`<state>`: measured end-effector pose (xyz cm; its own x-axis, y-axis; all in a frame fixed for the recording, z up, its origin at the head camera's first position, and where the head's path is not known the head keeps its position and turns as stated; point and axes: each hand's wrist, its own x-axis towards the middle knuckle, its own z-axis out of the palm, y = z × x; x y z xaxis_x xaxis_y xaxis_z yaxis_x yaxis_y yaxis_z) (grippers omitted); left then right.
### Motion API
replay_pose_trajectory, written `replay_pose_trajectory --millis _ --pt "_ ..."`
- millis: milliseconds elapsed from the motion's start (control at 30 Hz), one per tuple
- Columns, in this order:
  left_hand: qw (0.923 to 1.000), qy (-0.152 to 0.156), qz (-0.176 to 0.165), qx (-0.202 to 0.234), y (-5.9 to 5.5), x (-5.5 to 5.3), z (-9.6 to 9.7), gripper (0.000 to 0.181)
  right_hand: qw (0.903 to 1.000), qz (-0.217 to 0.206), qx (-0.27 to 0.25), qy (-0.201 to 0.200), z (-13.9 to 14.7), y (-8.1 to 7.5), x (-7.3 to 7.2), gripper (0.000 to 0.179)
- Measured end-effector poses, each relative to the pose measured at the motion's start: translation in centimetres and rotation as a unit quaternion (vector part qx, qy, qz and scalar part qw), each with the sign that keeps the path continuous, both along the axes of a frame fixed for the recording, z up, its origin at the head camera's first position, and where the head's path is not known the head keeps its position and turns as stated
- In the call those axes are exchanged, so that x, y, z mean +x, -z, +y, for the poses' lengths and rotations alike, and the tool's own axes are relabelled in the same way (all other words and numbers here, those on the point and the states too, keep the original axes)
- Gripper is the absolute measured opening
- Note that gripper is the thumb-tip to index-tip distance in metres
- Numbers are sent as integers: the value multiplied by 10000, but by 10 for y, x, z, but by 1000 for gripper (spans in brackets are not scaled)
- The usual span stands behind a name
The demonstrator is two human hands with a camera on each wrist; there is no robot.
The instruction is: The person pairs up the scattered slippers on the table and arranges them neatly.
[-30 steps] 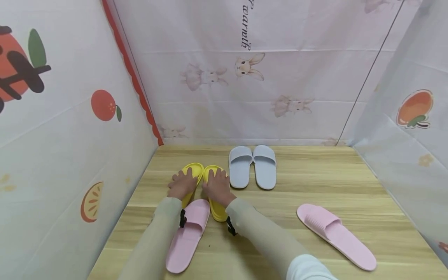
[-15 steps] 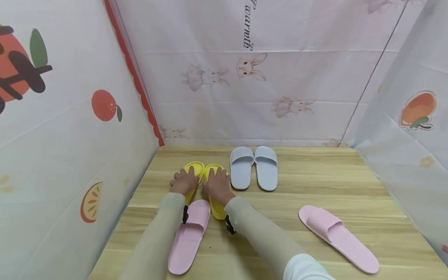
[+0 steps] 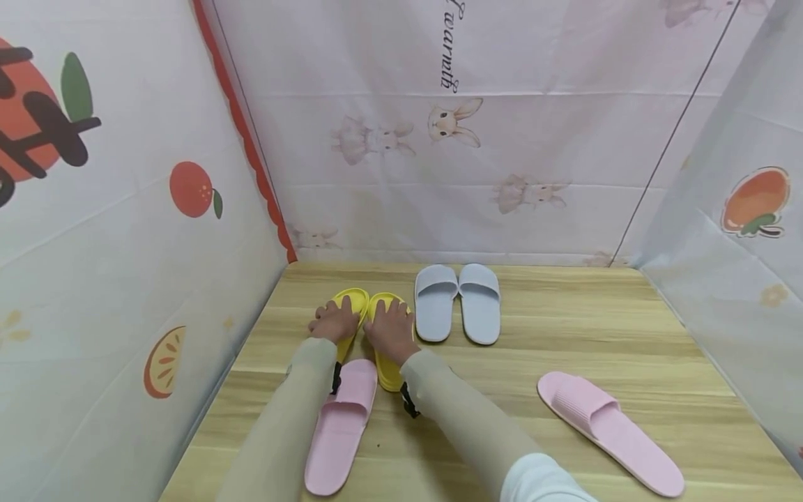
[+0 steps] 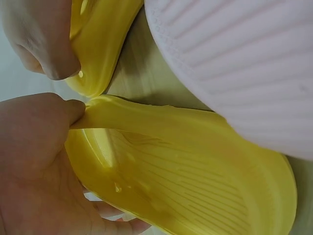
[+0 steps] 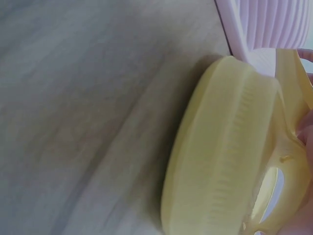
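Observation:
Side by side on the wood-look floor lie two yellow slippers, toes toward the back wall. My left hand grips the front of the left yellow slipper, thumb on its inner side and fingers round the outer edge in the left wrist view. Over the front of the right yellow slipper my right hand holds its sides. The toes sit close together and the heels spread apart. A pink slipper lies just in front of the left yellow slipper, overlapping its heel in the head view.
Two pale blue-grey slippers, a left one and a right one, stand paired near the back wall, right of the yellow ones. Another pink slipper lies slanted at the right. Printed cloth walls bound the floor on three sides.
Both hands have slid the yellow slippers slightly toward the back wall. The head view has shifted a little; the pink and blue-grey slippers stay where they were.

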<state>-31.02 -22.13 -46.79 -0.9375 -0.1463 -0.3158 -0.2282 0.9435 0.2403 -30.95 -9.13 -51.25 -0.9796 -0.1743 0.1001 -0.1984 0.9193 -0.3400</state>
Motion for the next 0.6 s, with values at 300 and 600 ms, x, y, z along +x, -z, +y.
replay_pose_trajectory --millis 300,600 --pt "9999 -26 91 48 -4 -2 4 62 9996 103 193 171 -6 7 -11 49" --pt "9999 -10 159 11 1 -10 4 62 9990 265 181 301 -10 7 -16 46"
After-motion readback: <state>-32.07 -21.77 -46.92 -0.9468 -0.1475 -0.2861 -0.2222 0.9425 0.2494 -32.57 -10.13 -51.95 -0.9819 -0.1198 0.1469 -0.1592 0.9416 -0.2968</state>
